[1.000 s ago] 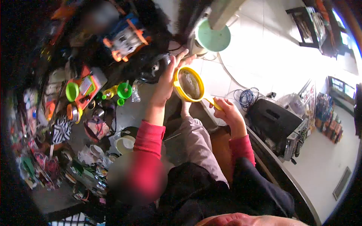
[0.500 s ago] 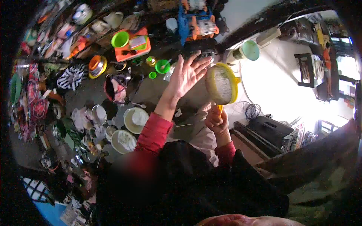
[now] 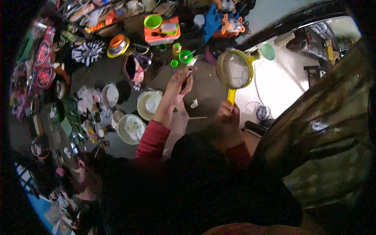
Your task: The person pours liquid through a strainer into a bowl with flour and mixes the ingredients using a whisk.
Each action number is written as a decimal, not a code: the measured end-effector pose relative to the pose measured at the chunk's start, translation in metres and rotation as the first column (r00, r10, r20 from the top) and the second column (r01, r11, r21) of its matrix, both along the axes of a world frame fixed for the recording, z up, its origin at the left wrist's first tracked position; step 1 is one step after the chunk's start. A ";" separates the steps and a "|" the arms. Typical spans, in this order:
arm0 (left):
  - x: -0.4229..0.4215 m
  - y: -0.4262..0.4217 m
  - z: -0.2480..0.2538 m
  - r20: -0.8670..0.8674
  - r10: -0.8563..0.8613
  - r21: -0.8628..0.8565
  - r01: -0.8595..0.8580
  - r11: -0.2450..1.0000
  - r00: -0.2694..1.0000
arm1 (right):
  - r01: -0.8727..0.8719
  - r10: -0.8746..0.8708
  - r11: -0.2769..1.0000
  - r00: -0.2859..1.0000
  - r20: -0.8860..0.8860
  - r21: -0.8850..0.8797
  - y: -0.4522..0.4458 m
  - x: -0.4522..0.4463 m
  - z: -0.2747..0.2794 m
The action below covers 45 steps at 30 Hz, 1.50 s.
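- Left: two pale bowls [image 3: 121, 129] with whitish stuff inside, side by side on dark floor [image 3: 204, 96], near the left forearm.
- Left hand [image 3: 179, 84]: half a second ago spread wide; now fingers half curled, gap between thumb and the rest, nothing seen in them. Farther from the sieve than before.
- Far of left hand: green bowl [image 3: 182, 54], near the fingertips in view.
- Centre: bare floor between left hand and sieve, open room there; thin stick [image 3: 197, 118] lies at its near side.
- Yellow sieve [image 3: 237, 72]: held up on its handle, round mesh tipped toward the camera, clear of the left hand. Pale patch on mesh, can't tell if powder or light.
- Right hand [image 3: 227, 116]: fingers closed round sieve handle, same as before.
- Right: bright tiles [image 3: 284, 72], open stretch past the sieve rim; coiled cable [image 3: 263, 112] at near edge.
- Far right: brown sheet [image 3: 329, 133] now fills much more of view.
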<state>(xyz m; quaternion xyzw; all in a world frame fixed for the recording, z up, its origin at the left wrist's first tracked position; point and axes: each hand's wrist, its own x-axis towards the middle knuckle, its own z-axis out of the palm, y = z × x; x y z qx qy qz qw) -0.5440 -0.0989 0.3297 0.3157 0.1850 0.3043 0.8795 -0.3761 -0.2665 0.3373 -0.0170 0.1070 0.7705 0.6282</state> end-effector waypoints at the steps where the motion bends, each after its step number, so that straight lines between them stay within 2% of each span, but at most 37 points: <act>1: -0.016 -0.024 -0.002 0.004 0.072 -0.091 -0.071 0.993 0.997 | -0.012 0.012 1.000 1.000 -0.012 -0.008 -0.017 -0.012 -0.004; 2: -0.031 -0.047 -0.013 -0.011 0.089 -0.092 -0.090 0.992 0.996 | 0.015 -0.019 0.999 0.995 0.103 0.039 -0.029 -0.024 -0.009; 3: -0.047 -0.069 -0.032 -0.077 0.135 0.022 -0.134 0.991 0.988 | 0.033 -0.052 0.995 0.977 0.205 0.092 -0.041 -0.037 -0.015; 4: -0.066 -0.094 -0.040 -0.151 0.183 0.127 -0.165 0.978 0.971 | 0.014 -0.027 0.997 0.985 0.173 0.077 -0.061 -0.047 -0.021; 6: -0.104 -0.142 -0.053 -0.491 0.082 0.158 -0.004 0.987 0.867 | 0.131 -0.058 0.979 0.914 0.402 -0.157 -0.098 -0.056 -0.030; 7: -0.121 -0.161 -0.040 -0.564 -0.119 -0.104 0.073 0.992 0.817 | 0.227 -0.033 0.907 0.878 0.477 -0.356 -0.116 -0.062 -0.034; 8: -0.132 -0.193 -0.060 -0.569 0.017 0.069 0.027 0.997 0.822 | 0.326 0.021 0.781 0.840 0.543 -0.533 -0.141 -0.070 -0.036; 9: -0.140 -0.217 -0.069 -0.553 0.142 0.237 -0.008 0.971 0.821 | 0.421 -0.005 0.664 0.829 0.560 -0.618 -0.170 -0.076 -0.039; 10: -0.153 -0.241 -0.077 -0.577 0.124 0.205 -0.004 0.979 0.807 | 0.511 -0.022 0.517 0.810 0.586 -0.687 -0.206 -0.082 -0.040; 11: -0.163 -0.261 -0.070 -0.585 -0.042 0.166 0.170 0.971 0.810 | 0.502 -0.003 0.488 0.819 0.573 -0.714 -0.248 -0.084 -0.038; 12: -0.168 -0.277 -0.063 -0.576 -0.202 0.141 0.340 0.930 0.792 | 0.455 -0.006 0.551 0.840 0.542 -0.700 -0.290 -0.081 -0.037; 13: -0.172 -0.295 -0.058 -0.573 -0.223 0.122 0.351 0.928 0.788 | 0.414 -0.016 0.612 0.858 0.513 -0.673 -0.333 -0.080 -0.035; 14: -0.176 -0.315 -0.053 -0.578 -0.303 0.139 0.457 0.878 0.758 | 0.376 -0.028 0.670 0.875 0.484 -0.640 -0.371 -0.084 -0.032; 15: -0.181 -0.328 -0.049 -0.584 -0.376 0.164 0.558 0.814 0.720 | 0.367 -0.042 0.693 0.880 0.474 -0.620 -0.397 -0.095 -0.029; 16: -0.186 -0.337 -0.047 -0.575 -0.396 0.159 0.572 0.805 0.716 | 0.359 -0.056 0.715 0.885 0.462 -0.600 -0.421 -0.107 -0.024; 18: -0.203 -0.353 -0.043 -0.604 -0.473 0.238 0.711 0.661 0.642 | 0.406 -0.115 0.708 0.874 0.472 -0.578 -0.465 -0.140 -0.023; 22: -0.253 -0.389 -0.067 -0.659 -0.433 0.307 0.745 0.592 0.615 | 0.448 -0.158 0.654 0.869 0.469 -0.610 -0.494 -0.246 -0.052; 24: -0.292 -0.411 -0.105 -0.528 -0.358 0.501 0.623 0.601 0.770 | 0.418 -0.119 0.639 0.883 0.454 -0.646 -0.481 -0.318 -0.082; 28: -0.383 -0.435 -0.134 -0.598 -0.340 0.417 0.644 0.642 0.726 | 0.244 0.100 0.653 0.910 0.401 -0.717 -0.436 -0.461 -0.129; 29: -0.409 -0.443 -0.134 -0.554 -0.370 0.161 0.532 0.832 0.746 | 0.199 0.157 0.661 0.906 0.392 -0.723 -0.427 -0.487 -0.136; 30: -0.432 -0.448 -0.129 -0.500 -0.382 -0.129 0.370 0.920 0.777 | 0.156 0.222 0.665 0.893 0.393 -0.730 -0.419 -0.515 -0.143; 31: -0.452 -0.447 -0.126 -0.505 -0.376 -0.127 0.364 0.923 0.777 | 0.113 0.284 0.667 0.875 0.392 -0.736 -0.412 -0.536 -0.149; 32: -0.466 -0.438 -0.117 -0.551 -0.297 -0.172 0.243 0.955 0.780 | 0.077 0.344 0.672 0.849 0.402 -0.737 -0.407 -0.551 -0.155; 33: -0.480 -0.431 -0.115 -0.597 -0.220 -0.213 0.111 0.971 0.771 | 0.044 0.406 0.669 0.815 0.414 -0.742 -0.406 -0.561 -0.164; 35: -0.522 -0.426 -0.140 -0.715 -0.256 -0.301 0.043 0.953 0.651 | 0.012 0.506 0.659 0.733 0.455 -0.752 -0.403 -0.565 -0.188; 37: -0.556 -0.408 -0.157 -0.801 -0.033 -0.096 -0.074 0.993 0.598 | 0.014 0.582 0.662 0.621 0.525 -0.750 -0.394 -0.547 -0.233; 38: -0.577 -0.404 -0.169 -0.810 -0.018 -0.091 -0.095 0.991 0.586 | 0.023 0.618 0.656 0.558 0.554 -0.755 -0.392 -0.536 -0.256; 40: -0.629 -0.393 -0.206 -0.908 -0.111 -0.194 -0.169 0.966 0.405 | 0.050 0.684 0.656 0.383 0.621 -0.753 -0.383 -0.512 -0.308; 42: -0.687 -0.413 -0.265 -0.986 0.010 -0.011 -0.123 0.992 0.165 | 0.090 0.748 0.650 0.097 0.656 -0.754 -0.382 -0.493 -0.356; 43: -0.721 -0.421 -0.287 -0.961 -0.100 -0.144 -0.158 0.977 0.258 | 0.117 0.765 0.643 -0.059 0.641 -0.757 -0.385 -0.488 -0.372; 44: -0.732 -0.431 -0.290 -0.962 -0.098 -0.145 -0.172 0.974 0.253 | 0.243 0.795 0.602 -0.275 0.541 -0.761 -0.370 -0.493 -0.350; 45: -0.743 -0.445 -0.290 -0.990 -0.004 0.020 0.168 0.986 0.144 | 0.301 0.796 0.590 -0.373 0.477 -0.749 -0.370 -0.500 -0.349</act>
